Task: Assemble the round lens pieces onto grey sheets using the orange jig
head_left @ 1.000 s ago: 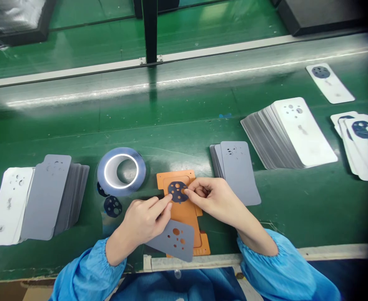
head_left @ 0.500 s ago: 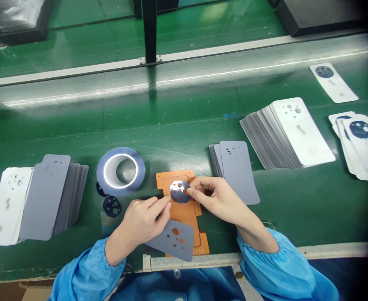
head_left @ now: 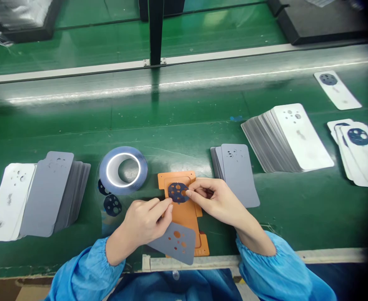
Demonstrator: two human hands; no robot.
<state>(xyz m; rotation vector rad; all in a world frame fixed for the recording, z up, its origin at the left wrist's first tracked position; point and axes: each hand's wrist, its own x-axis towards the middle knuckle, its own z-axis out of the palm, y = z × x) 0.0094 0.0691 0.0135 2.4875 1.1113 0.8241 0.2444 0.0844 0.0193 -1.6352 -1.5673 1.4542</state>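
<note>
A thin dark-blue round film piece with several holes is over the upper part of an orange fixture. My right hand pinches its right edge between thumb and index finger. At its lower left edge, my left hand has its thumb and index finger drawn together on the rim. A grey phone-back-shaped panel with camera holes slants out from beneath my left hand, across the fixture's lower end. Its far end is hidden under that hand, so I cannot tell whether the other fingers grip it.
Left of the fixture is a blue tape roll, with dark hole-punched pieces beside it. Grey panels and white panels stack at far left. More grey panels, a white stack and white panels with dark circles lie rightward.
The film piece has tilted: its shiny reflection is gone and it now looks dark blue. Both hands keep nearly the same places. The whole view has shifted slightly.
</note>
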